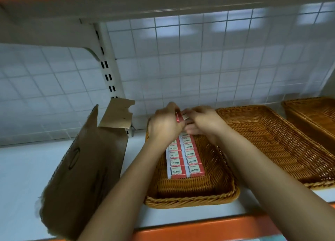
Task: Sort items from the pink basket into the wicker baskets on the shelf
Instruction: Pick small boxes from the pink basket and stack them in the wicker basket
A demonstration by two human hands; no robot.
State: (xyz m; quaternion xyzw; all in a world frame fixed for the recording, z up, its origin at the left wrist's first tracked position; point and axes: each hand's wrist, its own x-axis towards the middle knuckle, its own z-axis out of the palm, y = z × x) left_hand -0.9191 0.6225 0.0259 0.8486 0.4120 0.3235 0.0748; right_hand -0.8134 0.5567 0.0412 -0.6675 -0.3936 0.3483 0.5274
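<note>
Left hand: fingers curled round a small red box, gripping it.
Right hand: fingers bent, tips right by the same box. It is too blurry to tell if it holds it.
2B boxes: two neat rows lying flat in the left wicker basket. Both hands are at its 12 o'clock end.
Middle wicker basket: at 3 o'clock from the left one.
Third wicker basket: at 2 o'clock, near the picture's edge.
Cardboard box: at 9 o'clock from the left basket, on the white shelf, flaps open.
</note>
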